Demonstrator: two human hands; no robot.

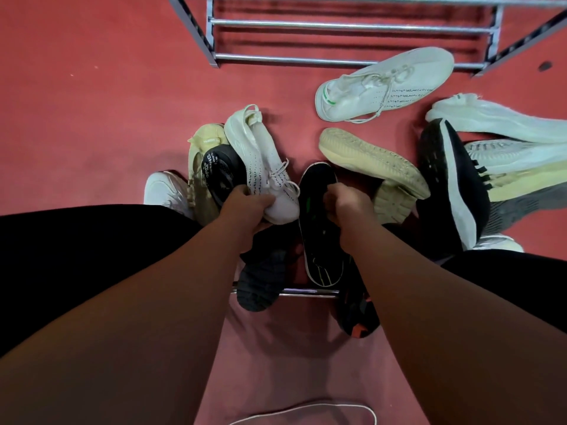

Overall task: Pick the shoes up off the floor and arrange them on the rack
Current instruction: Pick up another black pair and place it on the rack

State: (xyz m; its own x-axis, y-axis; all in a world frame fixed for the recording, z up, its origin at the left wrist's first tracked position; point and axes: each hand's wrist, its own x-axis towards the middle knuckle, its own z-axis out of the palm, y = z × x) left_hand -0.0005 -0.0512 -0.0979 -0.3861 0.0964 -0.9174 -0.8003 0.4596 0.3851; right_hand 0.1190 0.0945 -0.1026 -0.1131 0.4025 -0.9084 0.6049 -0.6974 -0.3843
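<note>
Head view: the left hand (pixel 245 207) has its grip closed around the toe end of a white knit sneaker (pixel 260 161), which leans on a black sandal (pixel 222 171) and a beige shoe (pixel 202 167). The right hand (pixel 346 204) holds a black shoe (pixel 319 228), grip clenched on its rim. Other shoes lie scattered on the red floor (pixel 92 118): a white sneaker (pixel 383 84) on its side just before the metal rack (pixel 352 26), a beige sole (pixel 371 161) turned up, a black-and-white shoe (pixel 451 179) at the right. The rack's bars carry no shoes. Open floor lies to the left; the pile crowds the right.
</note>
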